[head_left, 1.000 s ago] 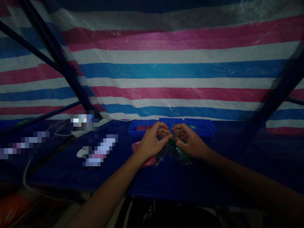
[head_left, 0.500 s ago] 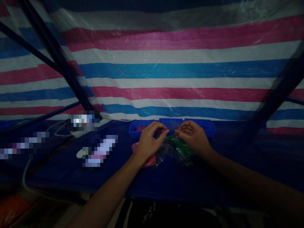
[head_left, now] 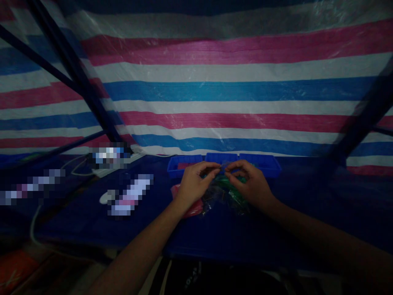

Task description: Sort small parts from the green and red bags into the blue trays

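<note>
My left hand (head_left: 194, 184) and my right hand (head_left: 251, 184) meet over the dark blue table (head_left: 123, 229), fingertips pinched toward each other on something small that I cannot make out. Beneath them lie crinkled clear plastic bags, one with green contents (head_left: 231, 189) and one with red contents (head_left: 190, 207). A row of shallow blue trays (head_left: 267, 164) stands just behind the hands, with a red piece in the left tray (head_left: 183, 165).
A striped pink, blue and white tarp (head_left: 215, 90) hangs behind the table. Dark poles (head_left: 73, 73) slant at left and right. A white power strip (head_left: 101, 170), cables and a small white object (head_left: 105, 198) lie on the left. The scene is dim.
The hands drew slightly apart half a second ago with the right palm turned up; now the fingertips have come back together in a pinch above the bags.
</note>
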Demonstrator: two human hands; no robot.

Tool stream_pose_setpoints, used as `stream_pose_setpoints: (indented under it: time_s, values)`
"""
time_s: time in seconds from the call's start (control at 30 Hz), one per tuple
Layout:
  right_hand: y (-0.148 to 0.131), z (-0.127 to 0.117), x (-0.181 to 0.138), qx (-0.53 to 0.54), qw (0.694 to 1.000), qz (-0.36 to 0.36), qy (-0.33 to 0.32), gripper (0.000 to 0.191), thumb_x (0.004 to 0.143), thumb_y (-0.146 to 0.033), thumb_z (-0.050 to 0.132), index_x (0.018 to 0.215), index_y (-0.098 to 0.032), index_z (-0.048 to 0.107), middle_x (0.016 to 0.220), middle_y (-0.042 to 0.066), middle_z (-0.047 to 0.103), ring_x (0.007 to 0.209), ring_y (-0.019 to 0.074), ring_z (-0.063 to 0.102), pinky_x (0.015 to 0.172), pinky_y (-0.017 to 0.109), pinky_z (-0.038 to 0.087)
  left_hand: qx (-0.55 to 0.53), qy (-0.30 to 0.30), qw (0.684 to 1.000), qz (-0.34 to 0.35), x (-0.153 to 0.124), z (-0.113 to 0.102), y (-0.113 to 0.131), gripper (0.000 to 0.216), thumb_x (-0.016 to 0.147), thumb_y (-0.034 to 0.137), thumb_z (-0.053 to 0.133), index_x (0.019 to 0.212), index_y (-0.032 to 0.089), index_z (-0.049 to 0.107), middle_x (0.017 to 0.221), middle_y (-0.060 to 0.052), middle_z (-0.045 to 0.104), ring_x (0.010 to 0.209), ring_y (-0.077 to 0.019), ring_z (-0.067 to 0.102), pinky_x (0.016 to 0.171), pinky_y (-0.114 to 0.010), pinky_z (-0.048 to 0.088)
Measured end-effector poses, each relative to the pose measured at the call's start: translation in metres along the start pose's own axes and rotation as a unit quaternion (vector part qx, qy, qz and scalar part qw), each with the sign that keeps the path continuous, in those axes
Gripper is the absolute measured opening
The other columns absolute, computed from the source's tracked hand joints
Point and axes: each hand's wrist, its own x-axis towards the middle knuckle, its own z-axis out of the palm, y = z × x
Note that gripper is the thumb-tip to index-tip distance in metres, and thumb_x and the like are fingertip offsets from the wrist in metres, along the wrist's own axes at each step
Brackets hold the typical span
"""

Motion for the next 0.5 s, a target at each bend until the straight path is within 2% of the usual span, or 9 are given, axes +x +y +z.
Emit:
stream_pose_setpoints:
  time_s: [0.1, 0.17, 0.37, 0.5]
  values:
    - [-0.0013, -0.004, 0.0027, -0.084, 0.994, -0.042, 0.053, 0.038, 0.084, -0.028, 0.074, 0.119, -0.022, 0.062, 0.108, 0.009, 0.068, 0.083, 0.0219, 0.064, 0.083, 0.043, 0.057, -0.057, -0.003, 0.998, -0.028, 0.0001, 0.0021, -0.0014, 0.024, 0.089, 0.03, 0.071, 0.111, 0.021, 0.073, 0.107, -0.007, 0.077, 0.098, -0.0214, 0.073, 0.093, -0.04, 0.058]
    - [-0.0027, -0.0062, 0.0044, -0.112, 0.99, -0.069, 0.05, 0.042, 0.083, -0.026, 0.075, 0.123, -0.023, 0.061, 0.11, 0.009, 0.067, 0.083, 0.0223, 0.063, 0.084, 0.044, 0.055, -0.074, -0.013, 0.997, -0.035, 0.0001, 0.0035, -0.0001, 0.025, 0.088, 0.03, 0.072, 0.111, 0.02, 0.072, 0.106, -0.008, 0.077, 0.097, -0.0215, 0.073, 0.092, -0.04, 0.059]
    - [-0.0066, -0.0084, 0.0041, -0.102, 0.99, -0.094, -0.006, 0.012, 0.09, -0.022, 0.067, 0.101, -0.026, 0.07, 0.098, 0.005, 0.072, 0.087, 0.0228, 0.066, 0.081, 0.04, 0.054, -0.028, -0.054, 0.998, -0.021, 0.0, 0.0002, 0.007, 0.021, 0.092, 0.031, 0.065, 0.108, 0.019, 0.072, 0.105, -0.008, 0.076, 0.093, -0.0213, 0.072, 0.086, -0.036, 0.058]
    - [-0.0043, -0.009, 0.0024, -0.116, 0.982, -0.141, -0.046, 0.014, 0.091, -0.021, 0.066, 0.102, -0.027, 0.071, 0.099, 0.005, 0.073, 0.095, 0.0238, 0.067, 0.086, 0.042, 0.054, 0.056, -0.082, 0.995, 0.011, -0.0007, -0.0045, 0.0062, 0.02, 0.094, 0.024, 0.06, 0.109, 0.023, 0.073, 0.103, -0.005, 0.077, 0.092, -0.02, 0.071, 0.087, -0.036, 0.055]
